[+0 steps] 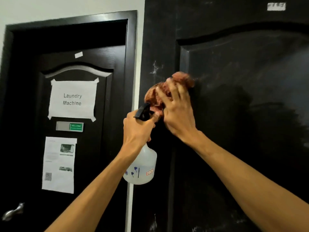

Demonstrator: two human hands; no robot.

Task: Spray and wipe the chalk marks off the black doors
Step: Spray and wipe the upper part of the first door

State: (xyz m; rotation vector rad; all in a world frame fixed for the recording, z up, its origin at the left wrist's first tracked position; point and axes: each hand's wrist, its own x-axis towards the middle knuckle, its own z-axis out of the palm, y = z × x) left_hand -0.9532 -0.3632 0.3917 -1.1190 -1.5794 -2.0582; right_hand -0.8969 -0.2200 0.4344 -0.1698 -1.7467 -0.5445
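Right half of frame: black door, arched raised panel, smeared grey haze across it. Chalk marks on its left stile, upper centre; more faint marks at bottom centre. White label at upper right.

Left half: second black door, carrying a taped sign reading "Laundry Machine", a printed sheet below it, a small plaque between them, and a metal handle at lower left.

Centre: right hand, fingers spread and bent over a bunched reddish cloth, holding it against the right door just below the upper chalk marks. Left hand wrapped round the neck of a clear spray bottle, black head just beside the cloth.
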